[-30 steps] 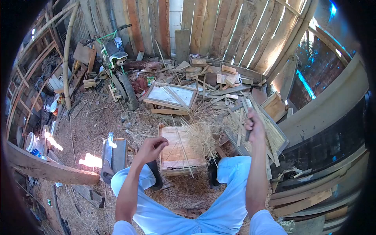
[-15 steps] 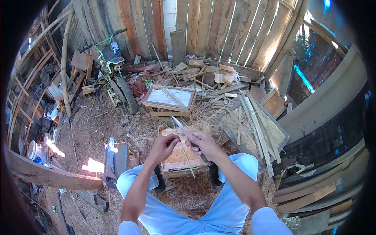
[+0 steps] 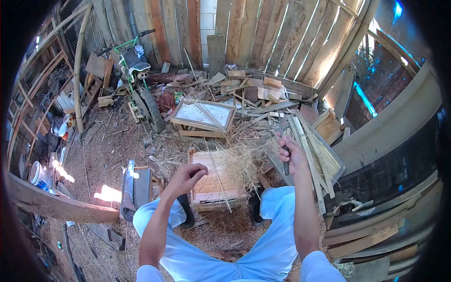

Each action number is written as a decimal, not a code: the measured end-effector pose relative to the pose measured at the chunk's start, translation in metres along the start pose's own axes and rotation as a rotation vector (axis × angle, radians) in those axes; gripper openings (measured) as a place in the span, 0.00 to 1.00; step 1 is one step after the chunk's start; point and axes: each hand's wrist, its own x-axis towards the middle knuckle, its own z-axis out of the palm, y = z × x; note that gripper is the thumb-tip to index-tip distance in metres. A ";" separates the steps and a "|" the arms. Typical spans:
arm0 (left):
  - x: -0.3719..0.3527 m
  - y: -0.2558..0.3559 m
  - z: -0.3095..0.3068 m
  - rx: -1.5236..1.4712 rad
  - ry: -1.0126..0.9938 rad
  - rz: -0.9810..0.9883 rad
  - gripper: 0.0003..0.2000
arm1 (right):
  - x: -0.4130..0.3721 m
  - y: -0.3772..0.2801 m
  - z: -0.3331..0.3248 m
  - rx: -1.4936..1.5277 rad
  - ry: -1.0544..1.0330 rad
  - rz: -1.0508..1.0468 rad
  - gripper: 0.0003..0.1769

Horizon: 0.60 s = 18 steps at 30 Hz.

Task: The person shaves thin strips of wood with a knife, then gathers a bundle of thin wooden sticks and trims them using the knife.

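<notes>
You are pinching a thin strip [image 3: 221, 189] with your left hand [image 3: 187, 177]. The thumb and fingertips [image 3: 202, 168] are closing on it just above its middle. The strip is lying slantwise across the top of the wooden crate [image 3: 206, 160] between your knees, with its far end pointing away from you and its near end running past the crate's front edge. The crate is acting as a rest, so the slender piece is probably being kept from flexing under the grip.

Your right hand [image 3: 293, 158] is wrapping fully round the handle of a knife [image 3: 282, 134] in a closed fist. It is holding the knife out to the right, well apart from the strip and the left hand. The blade is pointing up and away from your body. This is probably keeping the edge clear of your legs and of the pinching fingers.

A loose heap of shavings [image 3: 242, 163] is sitting on the crate's right half, spilling towards the right knee [image 3: 278, 199]. That is consistent with cutting directed away from you.

A bundle of split slats [image 3: 320, 152] is lying just beside the right hand, within arm's reach. A small bench with a saw [image 3: 133, 189] is standing near the left knee. Further out, a framed panel [image 3: 205, 115] and a pile of scrap wood [image 3: 263, 93] are lying on the ground. A small motorbike [image 3: 141, 87] is leaning before the plank wall [image 3: 263, 37].
</notes>
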 end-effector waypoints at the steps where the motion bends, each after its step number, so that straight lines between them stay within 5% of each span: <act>1: 0.000 0.002 0.000 0.017 -0.010 0.010 0.09 | 0.000 -0.001 -0.003 -0.001 -0.004 -0.001 0.17; 8: 0.001 -0.008 -0.003 -0.002 -0.016 0.025 0.09 | 0.010 -0.004 -0.012 0.077 0.050 -0.108 0.14; 14: -0.002 -0.001 -0.016 -0.006 -0.115 -0.148 0.10 | 0.018 -0.014 -0.035 0.130 0.138 -0.202 0.13; 16: -0.010 -0.031 -0.028 0.040 0.040 0.024 0.09 | 0.020 -0.025 -0.060 0.223 0.224 -0.394 0.13; 18: -0.010 -0.037 -0.036 -0.077 0.120 -0.028 0.10 | 0.016 -0.014 -0.057 0.103 0.235 -0.339 0.13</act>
